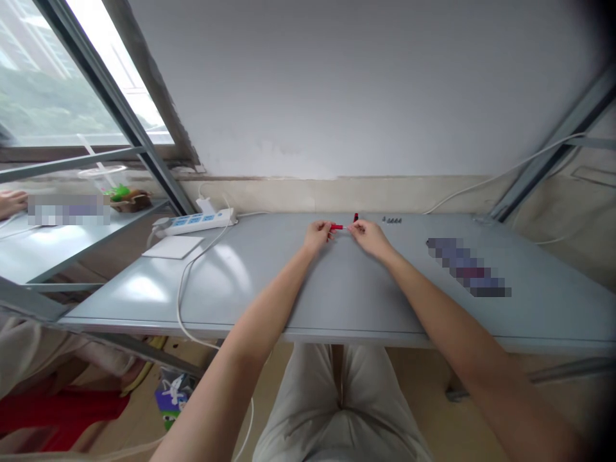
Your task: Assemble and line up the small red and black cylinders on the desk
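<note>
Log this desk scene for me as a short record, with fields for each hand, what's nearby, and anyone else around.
Left hand: the left hand holds a slim red object
Right hand: the right hand is at its thin pale end; grip too small to tell
Behind hands: dark red piece
Farther right: small dark pieces; pixelated item
Left side: white power strip, flat white square
Other person: another hand, left edge
</note>
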`<state>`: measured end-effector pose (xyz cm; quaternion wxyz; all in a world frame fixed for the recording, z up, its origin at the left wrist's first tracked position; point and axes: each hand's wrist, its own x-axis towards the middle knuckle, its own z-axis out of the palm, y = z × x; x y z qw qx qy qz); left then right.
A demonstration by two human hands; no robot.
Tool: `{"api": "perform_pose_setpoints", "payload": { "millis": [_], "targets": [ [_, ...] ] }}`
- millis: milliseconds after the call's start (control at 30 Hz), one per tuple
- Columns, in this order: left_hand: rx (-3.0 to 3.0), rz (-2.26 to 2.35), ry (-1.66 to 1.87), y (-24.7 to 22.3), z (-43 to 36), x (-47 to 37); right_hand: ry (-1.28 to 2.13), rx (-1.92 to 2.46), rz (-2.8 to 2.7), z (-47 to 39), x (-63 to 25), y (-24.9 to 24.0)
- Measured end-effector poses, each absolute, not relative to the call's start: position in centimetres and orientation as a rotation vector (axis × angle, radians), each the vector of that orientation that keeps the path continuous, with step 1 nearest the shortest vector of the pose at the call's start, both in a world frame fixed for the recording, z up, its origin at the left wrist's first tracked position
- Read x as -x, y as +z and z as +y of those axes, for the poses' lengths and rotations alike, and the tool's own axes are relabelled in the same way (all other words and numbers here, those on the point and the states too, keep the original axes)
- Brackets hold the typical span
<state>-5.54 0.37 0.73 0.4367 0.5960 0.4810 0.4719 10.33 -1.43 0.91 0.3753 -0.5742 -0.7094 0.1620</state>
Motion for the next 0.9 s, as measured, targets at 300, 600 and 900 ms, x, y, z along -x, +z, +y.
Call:
{"api": "perform_pose_setpoints", "payload": {
  "millis": [300,600,900],
  "targets": [
    [-1.484,1.025,1.082,0.7,0.0,5.7,0.125,1.573,-2.003,-1.2,-11.4,0.9],
    [-1.699,1.313,1.117,0.6,0.5,5.1,0.196,1.947,-1.815,-0.9,-13.3,0.5],
    [-2.152,1.473,0.895,0.6,0.7,1.2,0.266,1.946,-1.755,-0.7,-13.6,0.1]
  ]
}}
